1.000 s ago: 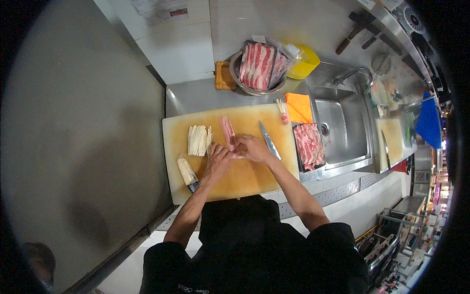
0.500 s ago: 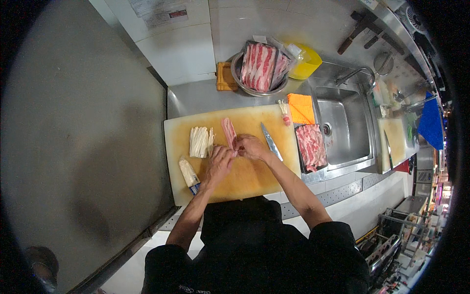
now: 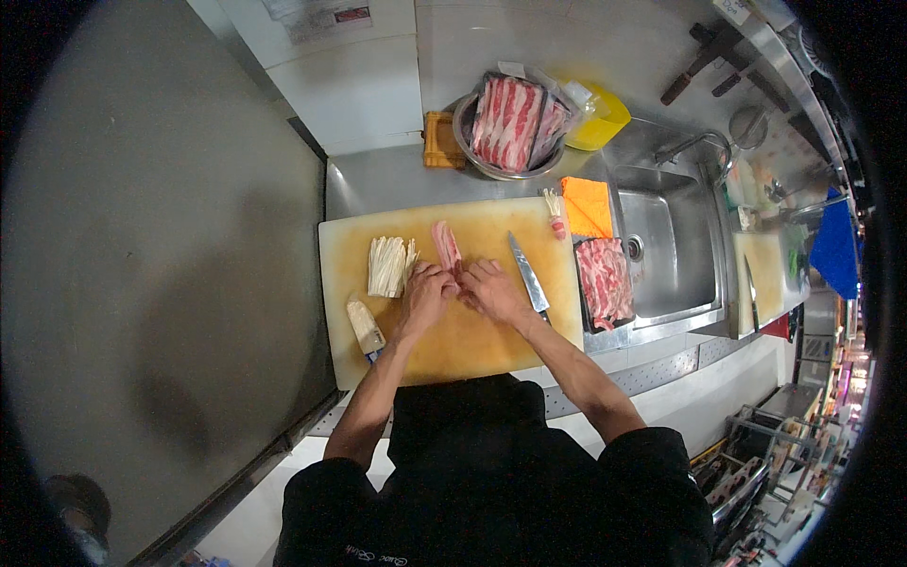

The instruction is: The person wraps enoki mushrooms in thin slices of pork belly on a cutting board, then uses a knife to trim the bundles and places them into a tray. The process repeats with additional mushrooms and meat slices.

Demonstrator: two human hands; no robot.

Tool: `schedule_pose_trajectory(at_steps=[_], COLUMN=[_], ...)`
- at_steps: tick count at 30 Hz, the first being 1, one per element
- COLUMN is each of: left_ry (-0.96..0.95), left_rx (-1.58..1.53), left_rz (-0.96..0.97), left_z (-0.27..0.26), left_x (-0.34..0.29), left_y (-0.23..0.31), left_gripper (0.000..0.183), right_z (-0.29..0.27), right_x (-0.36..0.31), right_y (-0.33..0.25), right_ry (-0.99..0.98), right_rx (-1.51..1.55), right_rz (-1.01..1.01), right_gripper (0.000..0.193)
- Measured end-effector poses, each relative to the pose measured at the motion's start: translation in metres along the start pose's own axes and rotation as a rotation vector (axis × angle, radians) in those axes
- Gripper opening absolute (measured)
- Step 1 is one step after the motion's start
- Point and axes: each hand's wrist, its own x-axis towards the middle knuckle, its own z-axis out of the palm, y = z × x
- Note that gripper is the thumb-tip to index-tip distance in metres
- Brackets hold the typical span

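A thin slice of streaky meat (image 3: 445, 241) lies lengthwise on the cutting board (image 3: 472, 354), pointing away from me. My left hand (image 3: 429, 293) and my right hand (image 3: 491, 291) meet at its near end, both with fingers curled onto it. Whether anything is tucked inside that end is hidden by the fingers. Left of the slice lies a bunch of enoki mushrooms (image 3: 386, 266), some strands loose beside my left hand. Closer to me is a partly wrapped enoki pack (image 3: 363, 323). A knife (image 3: 527, 268) rests right of my right hand.
A meat-wrapped enoki roll (image 3: 557, 227) sits at the board's far right corner. Beyond the right edge are a tray of meat slices (image 3: 605, 283), an orange cloth (image 3: 587, 206) and the sink (image 3: 666, 246). Behind stand a metal bowl (image 3: 463, 142) holding packed meat and a yellow container (image 3: 600, 123).
My left hand has moved slightly away from me, up beside the slice's near end. The right hand has shifted a little to the right and flattened over that end.
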Motion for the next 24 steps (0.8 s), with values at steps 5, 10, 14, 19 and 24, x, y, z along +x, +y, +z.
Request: schedule_pose_trajectory(at_steps=[5,10,14,19,24], left_ry=[0.085,0.175,0.221,0.166,0.017], left_rx=[-0.117,0.025,0.157,0.061,-0.033], left_rz=[-0.049,0.073,0.207,0.128,0.012], left_z=[0.002,-0.004,0.009,0.004,0.002], left_x=[-0.005,-0.020,-0.012,0.008,0.018], left_y=[-0.002,0.010,0.002,-0.007,-0.014], left_gripper=[0.022,0.027,0.023,0.019,0.026], right_z=[0.009,0.003,0.012,-0.007,-0.004], right_x=[0.006,0.040,0.064,0.061,0.039], right_y=[0.007,0.029,0.054,0.041,0.026], right_ry=[-0.026,-0.270,-0.526,-0.353,-0.192], right_rx=[0.046,0.194,0.266,0.333,0.171], right_rz=[-0.002,0.136,0.228,0.242,0.162], right_gripper=[0.034,0.032,0.035,0.034,0.034])
